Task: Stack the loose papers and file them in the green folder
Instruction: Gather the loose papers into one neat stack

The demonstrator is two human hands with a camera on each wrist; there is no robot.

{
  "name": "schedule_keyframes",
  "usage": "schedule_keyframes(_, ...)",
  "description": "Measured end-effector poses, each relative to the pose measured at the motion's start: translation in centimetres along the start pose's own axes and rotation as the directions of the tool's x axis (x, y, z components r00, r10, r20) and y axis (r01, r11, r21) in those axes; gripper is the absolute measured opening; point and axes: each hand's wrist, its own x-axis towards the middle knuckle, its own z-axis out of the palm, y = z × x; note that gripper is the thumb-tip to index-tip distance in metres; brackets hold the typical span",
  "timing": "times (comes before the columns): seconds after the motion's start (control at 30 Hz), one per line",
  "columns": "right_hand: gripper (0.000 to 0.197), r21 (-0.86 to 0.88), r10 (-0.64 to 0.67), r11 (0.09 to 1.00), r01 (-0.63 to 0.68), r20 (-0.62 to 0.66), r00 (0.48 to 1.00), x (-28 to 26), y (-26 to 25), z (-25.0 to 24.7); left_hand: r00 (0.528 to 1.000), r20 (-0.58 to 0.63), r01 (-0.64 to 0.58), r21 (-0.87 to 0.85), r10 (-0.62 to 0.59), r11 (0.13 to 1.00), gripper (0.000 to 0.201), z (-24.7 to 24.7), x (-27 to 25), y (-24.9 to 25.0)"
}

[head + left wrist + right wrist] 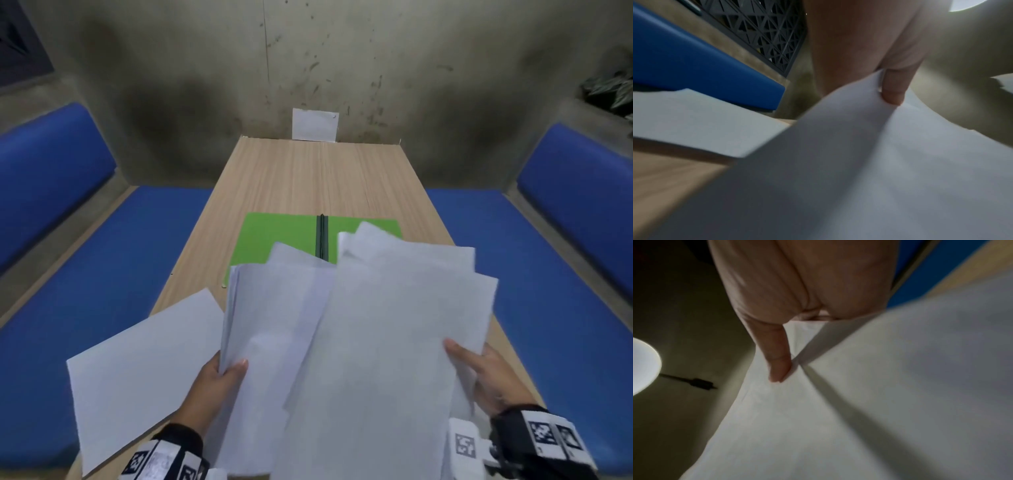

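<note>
I hold a fanned bundle of several white papers (359, 325) above the near end of the wooden table (308, 178). My left hand (222, 373) pinches the bundle's left edge, thumb on top; the left wrist view shows that thumb (893, 91) pressing the sheets (859, 162). My right hand (479, 370) grips the right edge, thumb (778, 356) on the paper (859, 402). One more loose sheet (144, 356) lies on the table at the near left, overhanging the edge. The green folder (274, 240) lies open beyond the bundle, its dark spine clip (321, 236) in the middle, its near and right parts hidden by paper.
A small white sheet (315, 124) leans against the grey wall at the table's far end. Blue cushioned benches (102, 274) flank the table on both sides. A plant (613, 89) sits at the upper right.
</note>
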Motion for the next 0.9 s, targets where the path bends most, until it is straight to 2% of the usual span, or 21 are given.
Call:
schedule_keyframes(0.07, 0.072, -0.022, 0.055, 0.998, -0.054, 0.024, 0.998, 0.4, 1.9, 1.7, 0.997, 0.072, 0.035, -0.046, -0.031, 0.998, 0.050, 1.1, 0.0, -0.4)
schedule_keyframes(0.1, 0.074, -0.010, 0.086, 0.996, -0.085, 0.055, 0.995, 0.4, 2.7, 2.6, 0.995, 0.090, 0.042, -0.058, -0.037, 0.997, 0.054, 1.5, 0.1, -0.8)
schedule_keyframes(0.13, 0.067, 0.000, 0.116, 0.993, -0.116, 0.091, 0.989, 0.5, 3.4, 3.4, 0.994, 0.102, 0.050, -0.056, -0.044, 0.997, 0.055, 2.0, 0.2, -1.1)
schedule_keyframes(0.2, 0.064, 0.008, 0.166, 0.986, -0.168, 0.128, 0.978, 0.5, 4.4, 4.7, 0.993, 0.116, 0.040, -0.037, -0.035, 0.999, 0.052, 2.7, 0.1, -1.3)
schedule_keyframes(0.3, 0.086, -0.023, 0.190, 0.982, -0.189, 0.171, 0.967, 0.3, 5.2, 5.8, 0.990, 0.136, 0.050, -0.050, -0.043, 0.997, 0.061, 2.9, -0.2, -1.0)
schedule_keyframes(0.43, 0.071, -0.073, 0.085, 0.995, -0.075, 0.147, 0.985, -0.1, 4.9, 6.6, 0.989, 0.144, 0.056, -0.263, -0.019, 0.963, 0.076, 2.9, -1.0, -0.8)
schedule_keyframes(0.5, 0.065, -0.074, 0.070, 0.995, -0.061, 0.125, 0.990, 0.0, 4.5, 6.9, 0.991, 0.119, -0.031, -0.227, 0.059, 0.973, 0.072, 3.3, -1.8, -0.1)
schedule_keyframes(0.57, 0.053, -0.065, 0.069, 0.996, -0.061, 0.134, 0.989, -0.2, 3.9, 7.4, 0.986, 0.117, -0.105, -0.097, 0.116, 0.990, 0.085, 3.5, -1.6, 0.1)
schedule_keyframes(0.6, 0.060, -0.066, 0.060, 0.997, -0.051, 0.144, 0.988, -0.5, 3.4, 7.8, 0.988, 0.098, -0.116, -0.067, 0.122, 0.991, 0.084, 3.6, -1.8, 0.5)
schedule_keyframes(0.67, 0.077, -0.077, -0.006, 0.997, 0.018, 0.160, 0.987, -1.0, 2.2, 8.1, 0.990, 0.041, -0.135, -0.050, 0.137, 0.990, 0.060, 3.4, -1.4, 1.0)
schedule_keyframes(0.73, 0.054, -0.075, -0.083, 0.992, 0.098, 0.186, 0.979, -1.8, 0.5, 8.4, 0.987, 0.027, -0.159, -0.048, 0.160, 0.986, 0.030, 3.1, -1.4, 1.9)
schedule_keyframes(0.77, 0.047, -0.056, -0.116, 0.990, 0.132, 0.218, 0.969, -2.2, -0.3, 8.6, 0.976, 0.013, -0.215, -0.046, 0.215, 0.976, 0.019, 2.9, -1.8, 2.6)
schedule_keyframes(0.83, 0.061, -0.052, -0.179, 0.977, 0.206, 0.324, 0.929, -2.9, -1.5, 8.8, 0.948, 0.016, -0.318, -0.025, 0.319, 0.948, 0.014, 2.5, -2.4, 3.8)
schedule_keyframes(0.9, 0.071, -0.086, -0.186, 0.968, 0.237, 0.393, 0.900, -3.5, -1.9, 9.0, 0.917, 0.028, -0.397, -0.043, 0.398, 0.917, 0.018, 2.2, -2.9, 4.6)
